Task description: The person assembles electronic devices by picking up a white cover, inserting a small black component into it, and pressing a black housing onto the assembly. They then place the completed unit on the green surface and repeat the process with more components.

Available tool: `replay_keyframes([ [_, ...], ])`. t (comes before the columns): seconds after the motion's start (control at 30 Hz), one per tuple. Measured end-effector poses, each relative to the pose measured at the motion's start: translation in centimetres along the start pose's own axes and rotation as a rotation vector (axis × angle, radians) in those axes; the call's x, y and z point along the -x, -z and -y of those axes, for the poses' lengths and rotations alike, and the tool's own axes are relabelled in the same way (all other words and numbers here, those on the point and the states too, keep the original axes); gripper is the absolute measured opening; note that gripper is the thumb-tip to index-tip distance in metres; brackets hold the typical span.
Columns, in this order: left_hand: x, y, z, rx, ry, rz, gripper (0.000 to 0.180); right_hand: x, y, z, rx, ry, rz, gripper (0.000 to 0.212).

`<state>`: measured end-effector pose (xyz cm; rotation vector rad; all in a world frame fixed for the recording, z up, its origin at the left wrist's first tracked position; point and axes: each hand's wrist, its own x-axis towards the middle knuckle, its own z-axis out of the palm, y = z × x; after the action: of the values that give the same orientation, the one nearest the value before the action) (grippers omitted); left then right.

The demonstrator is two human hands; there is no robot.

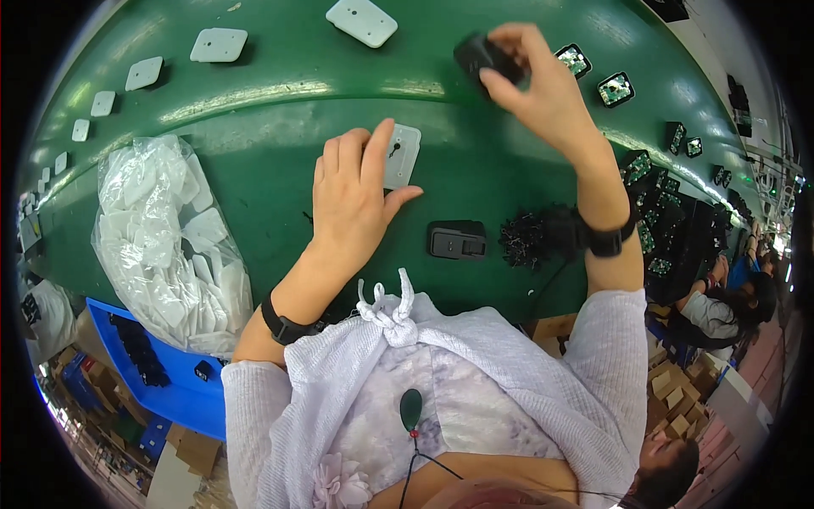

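My right hand [547, 93] is closed around a small black plastic housing [483, 61], which is blurred, above the far side of the green table [280, 127]. My left hand [352, 191] lies with its fingers stretched out and thumb spread, at the left edge of a white plastic cover [405, 159] that it partly hides. In front of me, between the two arms, a second black housing [458, 240] rests on the table. To its right sits a bunch of small black parts [524, 237], partly behind my right forearm.
A clear bag of white covers [157, 229] lies at the left, above a blue tray [191, 394] with black parts. More white covers [219, 45] line the far edge. Black housings with green circuit boards [616, 89] stand at the right. Other people [721, 305] sit farther right.
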<state>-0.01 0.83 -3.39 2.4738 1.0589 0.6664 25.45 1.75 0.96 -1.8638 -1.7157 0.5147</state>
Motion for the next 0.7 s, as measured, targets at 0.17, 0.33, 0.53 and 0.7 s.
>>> replay_keyframes([
  [0.17,0.5,-0.2,0.5,0.027,-0.078,-0.002,0.062,5.8,0.4,0.9,0.308,-0.121,0.052,0.028],
  [0.33,0.2,-0.3,0.3,0.070,-0.159,0.006,0.052,8.7,-0.5,0.9,0.239,0.028,-0.128,0.035],
  [0.53,0.2,-0.1,0.6,0.240,-0.112,-0.019,0.057,8.5,-1.5,1.9,0.141,0.087,-0.147,0.039],
  [0.7,0.9,0.5,1.1,0.465,-0.003,-0.081,0.059,7.6,-2.8,4.8,-0.033,0.351,0.038,0.042],
])
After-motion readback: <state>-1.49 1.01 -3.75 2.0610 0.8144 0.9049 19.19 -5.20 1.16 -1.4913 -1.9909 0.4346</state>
